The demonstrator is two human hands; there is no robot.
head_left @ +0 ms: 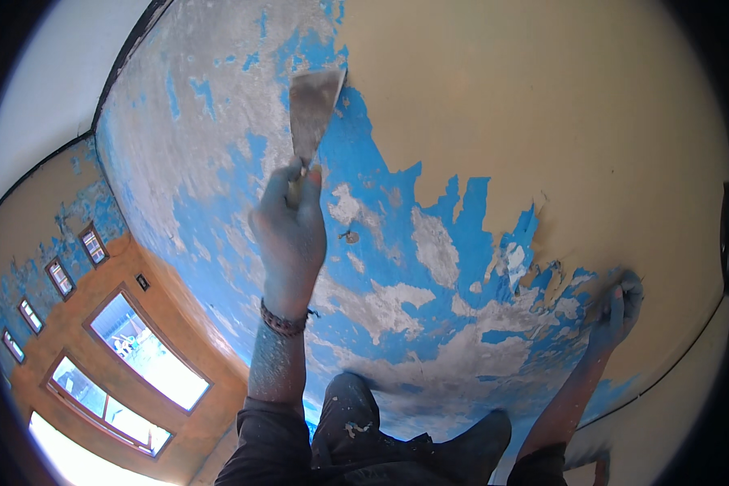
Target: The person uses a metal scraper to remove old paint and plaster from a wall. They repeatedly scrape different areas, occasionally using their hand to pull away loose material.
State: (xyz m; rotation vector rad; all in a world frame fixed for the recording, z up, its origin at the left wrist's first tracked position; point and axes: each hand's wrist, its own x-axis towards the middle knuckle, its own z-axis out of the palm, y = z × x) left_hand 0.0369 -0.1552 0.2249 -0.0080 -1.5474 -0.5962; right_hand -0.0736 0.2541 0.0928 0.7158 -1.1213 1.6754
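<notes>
My left hand (292, 223), with a braided bracelet at the wrist, grips a scraper (314, 105) by its handle. The scraper's wide metal blade points up, its top right corner at the edge where tan paint (526, 97) meets bare blue paint (352, 146). My right hand (620, 308) is at the wall on the right, beside ragged, lifting flakes of tan paint (555, 283). Its fingers are curled in toward the thumb; whether anything is between them is hidden. Grey plaster (194, 121) shows on the left and in patches through the blue.
My knees (352, 397) are bent close to the lower wall, with pale flakes on the trousers. To the left, an orange-brown wall (166, 316) has bright windows (150, 348) and several small openings above. A dark cable (672, 364) runs along the lower right.
</notes>
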